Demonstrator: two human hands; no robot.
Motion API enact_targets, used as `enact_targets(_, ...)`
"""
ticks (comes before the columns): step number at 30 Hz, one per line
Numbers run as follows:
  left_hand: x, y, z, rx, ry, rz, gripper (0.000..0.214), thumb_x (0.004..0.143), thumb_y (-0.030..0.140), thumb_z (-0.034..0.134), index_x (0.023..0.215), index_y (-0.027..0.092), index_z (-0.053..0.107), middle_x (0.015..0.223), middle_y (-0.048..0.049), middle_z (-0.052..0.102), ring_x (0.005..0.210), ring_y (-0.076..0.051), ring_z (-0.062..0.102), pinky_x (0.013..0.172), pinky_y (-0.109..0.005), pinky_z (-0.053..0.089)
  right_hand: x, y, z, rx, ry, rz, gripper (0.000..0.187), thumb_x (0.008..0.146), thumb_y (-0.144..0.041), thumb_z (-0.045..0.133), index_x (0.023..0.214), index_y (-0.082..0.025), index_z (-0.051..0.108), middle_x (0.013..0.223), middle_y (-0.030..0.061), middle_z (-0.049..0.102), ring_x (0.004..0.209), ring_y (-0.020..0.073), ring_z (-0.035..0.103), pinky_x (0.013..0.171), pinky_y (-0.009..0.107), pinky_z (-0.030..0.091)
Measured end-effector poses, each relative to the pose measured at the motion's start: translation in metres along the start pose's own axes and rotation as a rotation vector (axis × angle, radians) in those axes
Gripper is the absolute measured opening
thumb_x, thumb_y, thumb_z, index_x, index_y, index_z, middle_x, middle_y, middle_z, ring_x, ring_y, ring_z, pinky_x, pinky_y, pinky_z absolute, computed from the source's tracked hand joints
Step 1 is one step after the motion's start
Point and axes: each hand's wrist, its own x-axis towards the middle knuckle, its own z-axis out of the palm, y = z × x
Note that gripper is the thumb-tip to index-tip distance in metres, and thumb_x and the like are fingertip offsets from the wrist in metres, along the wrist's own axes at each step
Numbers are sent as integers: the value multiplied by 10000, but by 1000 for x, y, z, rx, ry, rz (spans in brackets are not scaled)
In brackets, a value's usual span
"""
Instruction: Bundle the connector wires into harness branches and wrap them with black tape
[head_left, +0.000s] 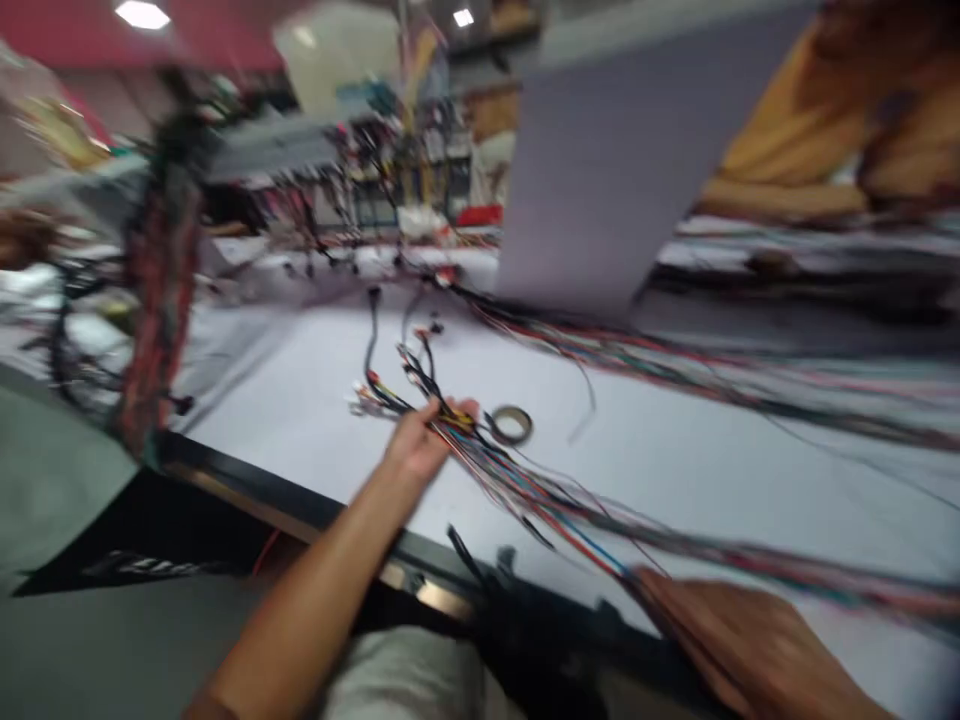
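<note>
My left hand (pixel 424 437) is closed around a wire harness (pixel 510 475) near its connector end, where several short branches with plugs (pixel 375 392) fan out over the white table (pixel 637 430). Yellow wrapping shows on the bundle beside my fingers. At the lower right, my right hand (pixel 750 630) is blurred; its fingers are closed on red and blue wires of the same harness, pulled apart from the main bundle. A roll of tape (pixel 512 425) lies flat just right of my left hand.
A second long wire bundle (pixel 645 365) runs across the back of the table, by a grey upright panel (pixel 600 160). Red and black wires (pixel 157 310) hang at the left. A person in a yellow top (pixel 795 110) is across the table. The table's dark edge (pixel 255 480) lies in front.
</note>
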Motion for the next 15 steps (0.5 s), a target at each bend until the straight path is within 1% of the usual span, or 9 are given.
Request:
enact_targets(1, 4, 1, -1, 6, 5, -18, 195, 906, 161, 413, 816, 102, 576, 754, -127, 677, 696, -223, 675, 673, -359, 536, -6, 0, -6, 57, -106, -143, 329, 924, -141, 451, 1232, -251, 486, 737, 74, 653, 621, 155, 601, 554, 275, 467)
enact_targets(2, 8, 1, -1, 10, 8, -20, 193, 911, 163, 411, 825, 107, 574, 780, -127, 683, 719, -220, 680, 682, -357, 543, -7, 1, -11, 74, -160, -190, 394, 901, -93, 453, 1276, -214, 436, 669, 70, 639, 573, 166, 584, 519, 292, 438)
enact_targets(4, 9, 3, -1, 31, 7, -22, 210, 924, 159, 386, 838, 108, 571, 781, -120, 685, 728, -212, 685, 681, -354, 556, -1, 0, -16, 52, -276, -206, 445, 872, -34, 418, 1296, -165, 376, 597, 35, 606, 515, 173, 549, 488, 303, 392)
enact_targets(5, 8, 3, -1, 53, 0, -1, 225, 930, 153, 371, 840, 102, 571, 777, -123, 686, 729, -212, 688, 678, -355, 562, 3, 0, -17, 18, -299, -188, 438, 868, -23, 395, 1284, -154, 370, 591, 18, 598, 505, 171, 538, 486, 301, 378)
enact_targets(8, 3, 4, -1, 143, -46, 92, 263, 940, 138, 344, 853, 69, 582, 805, -154, 697, 748, -221, 698, 677, -359, 576, 11, -6, -17, -99, -287, -139, 355, 899, -46, 349, 1239, -138, 395, 615, -9, 592, 514, 156, 526, 509, 282, 360)
enact_targets(11, 2, 4, -3, 187, -80, 142, 285, 948, 139, 334, 878, 49, 595, 832, -170, 706, 761, -222, 705, 679, -351, 584, 15, -14, -18, -246, -279, -58, 271, 965, -200, 363, 1214, -133, 448, 611, -12, 568, 519, 156, 502, 526, 285, 336)
enact_targets(13, 2, 5, -4, 185, -89, 146, 297, 952, 144, 327, 880, 49, 600, 830, -167, 709, 770, -219, 706, 690, -352, 587, 21, -21, -23, -323, -286, -7, 295, 971, -311, 380, 1176, -140, 506, 635, 7, 573, 554, 171, 500, 568, 304, 343)
enact_targets(15, 3, 4, -5, 173, -105, 139, 299, 952, 142, 327, 880, 49, 601, 837, -164, 710, 787, -216, 704, 714, -359, 587, 35, -27, -29, -340, -247, 43, 267, 961, -328, 406, 1076, -157, 576, 729, 46, 613, 656, 196, 523, 655, 334, 361)
